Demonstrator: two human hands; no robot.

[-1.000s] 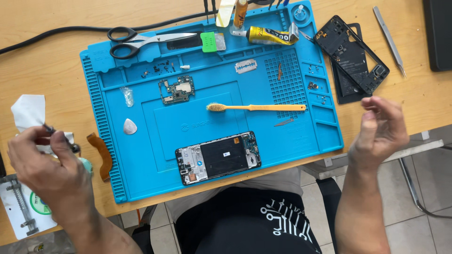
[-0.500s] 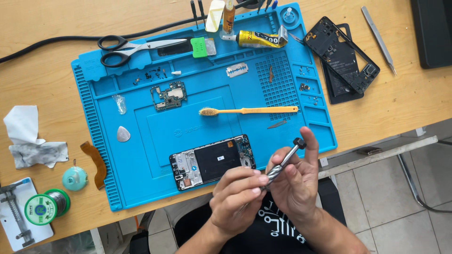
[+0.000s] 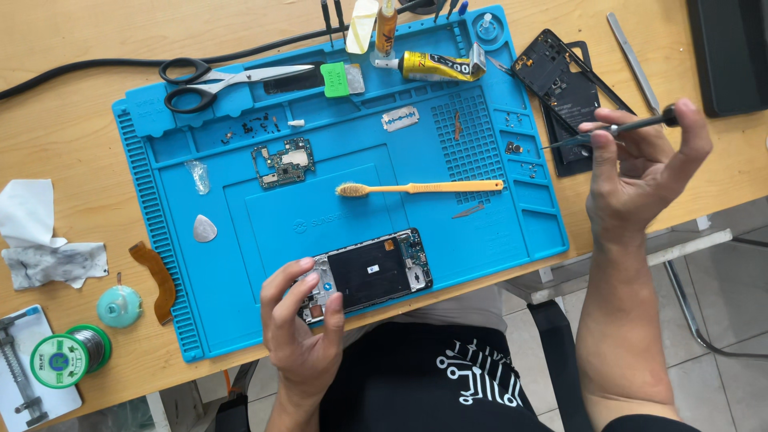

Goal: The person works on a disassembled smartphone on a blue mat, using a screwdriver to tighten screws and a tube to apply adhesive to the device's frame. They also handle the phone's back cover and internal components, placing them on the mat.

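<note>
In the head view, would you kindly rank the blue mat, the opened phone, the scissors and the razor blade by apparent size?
1. blue mat
2. scissors and opened phone, too alike to rank
3. razor blade
</note>
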